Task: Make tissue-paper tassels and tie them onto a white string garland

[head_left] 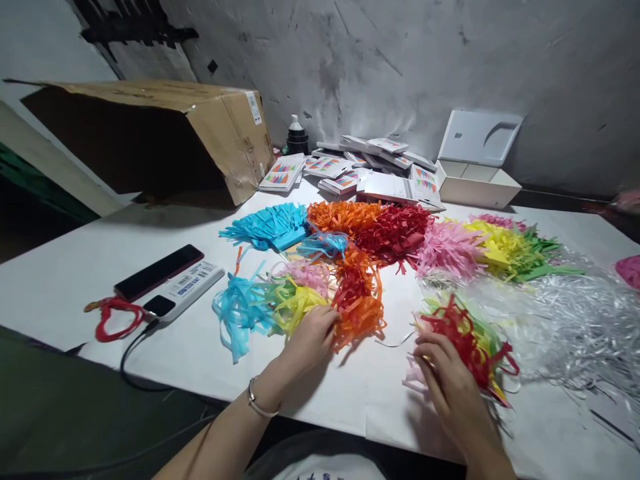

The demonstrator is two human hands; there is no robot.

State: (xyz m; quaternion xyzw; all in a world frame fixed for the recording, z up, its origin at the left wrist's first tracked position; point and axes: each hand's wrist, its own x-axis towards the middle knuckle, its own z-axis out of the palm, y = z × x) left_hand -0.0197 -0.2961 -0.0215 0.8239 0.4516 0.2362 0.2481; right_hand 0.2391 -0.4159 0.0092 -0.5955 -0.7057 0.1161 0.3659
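My left hand (311, 339), with a bracelet on the wrist, has its fingers pinched together at the edge of the red-and-orange paper tassel (357, 303). Beside those fingers lies a yellow paper tassel (301, 303), with a light blue tassel (243, 313) farther left. My right hand (444, 373) is closed at the left side of a bundled paper tassel (473, 340) in red, yellow and green. Pale pink strips hang under these fingers; exactly what they pinch is partly hidden. A thin silvery strand (397, 343) lies on the table between my hands.
Fringed paper bundles (395, 230) in several colours run across the table, with silver tinsel (585, 320) at right. Behind are flat printed packs (325, 167), an open white box (477, 187) and a large carton (225, 133). A phone (160, 272) and white power bank (190, 291) lie left.
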